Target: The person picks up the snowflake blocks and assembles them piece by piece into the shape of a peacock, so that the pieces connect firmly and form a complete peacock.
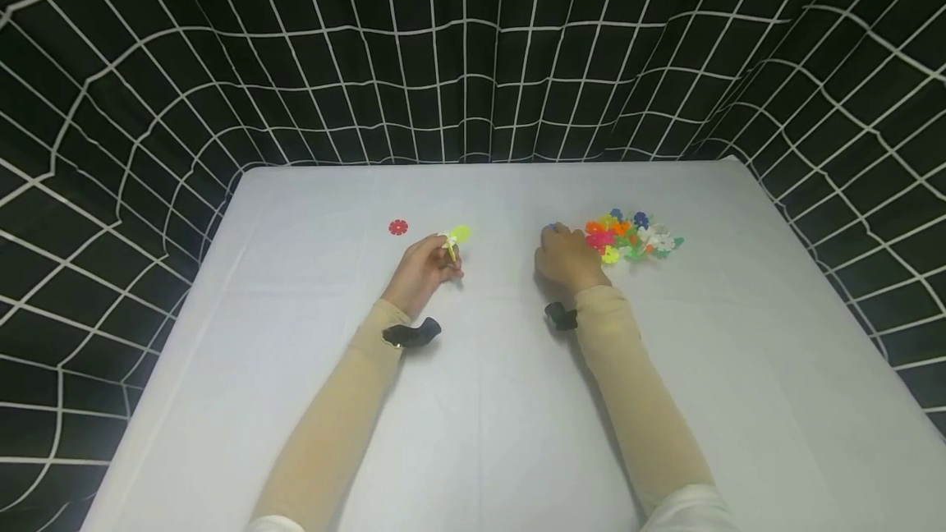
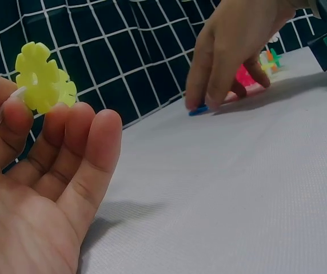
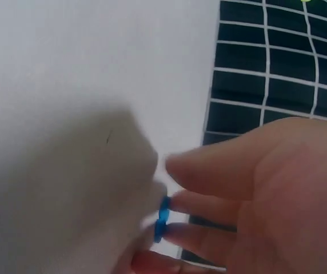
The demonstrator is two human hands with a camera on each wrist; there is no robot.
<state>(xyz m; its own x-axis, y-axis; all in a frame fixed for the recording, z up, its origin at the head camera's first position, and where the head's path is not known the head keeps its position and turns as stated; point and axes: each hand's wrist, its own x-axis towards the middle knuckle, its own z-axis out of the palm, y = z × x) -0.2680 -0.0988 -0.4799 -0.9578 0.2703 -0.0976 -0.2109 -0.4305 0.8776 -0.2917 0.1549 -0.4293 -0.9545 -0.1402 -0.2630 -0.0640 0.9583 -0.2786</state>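
Observation:
My left hand [image 1: 423,271] pinches joined yellow notched plastic discs [image 2: 38,77] between thumb and fingers, raised above the table. A bit of a white piece [image 2: 19,92] shows at the thumb tip; most of it is hidden. To the right, my right hand [image 1: 569,259] reaches down to the tabletop with its fingertips on a blue notched disc [image 3: 162,219]. The thumb stands apart from that disc in the right wrist view. Beside the right hand lies a pile of mixed-colour notched discs [image 1: 641,238].
A red notched disc [image 1: 398,227] lies alone beyond the left hand. White cloth covers the table [image 1: 473,401]. Black curtains with a white grid [image 1: 473,56] hang behind it and at both sides.

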